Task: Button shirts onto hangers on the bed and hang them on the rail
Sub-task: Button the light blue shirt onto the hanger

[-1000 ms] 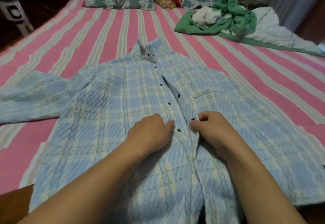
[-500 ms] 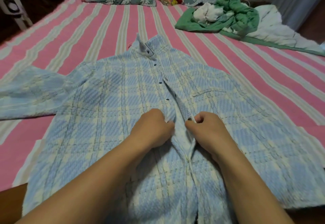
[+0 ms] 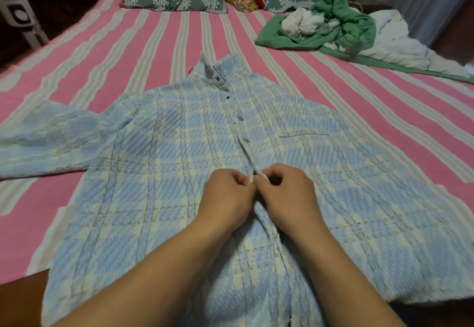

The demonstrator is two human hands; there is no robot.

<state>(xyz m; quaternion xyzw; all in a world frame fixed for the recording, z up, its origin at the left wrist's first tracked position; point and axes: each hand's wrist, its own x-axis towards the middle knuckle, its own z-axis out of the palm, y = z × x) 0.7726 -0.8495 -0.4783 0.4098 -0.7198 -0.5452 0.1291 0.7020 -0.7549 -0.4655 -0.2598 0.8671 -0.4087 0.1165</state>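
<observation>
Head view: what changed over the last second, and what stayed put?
The left hand and right hand closed together, both now pinching the front edges of the light blue and cream plaid shirt, closing the gap. The shirt stays flat on the pink striped bedsheet.

Lt blue & cream plaid shirt lies flat, front up, on pink-striped bed, collar twd the pillows, one sleeve spread out to the side. Upper buttons done; placket gapes a bit mid-chest. Chest pocket beside the placket. Pink bit at collar, unclear.
</observation>
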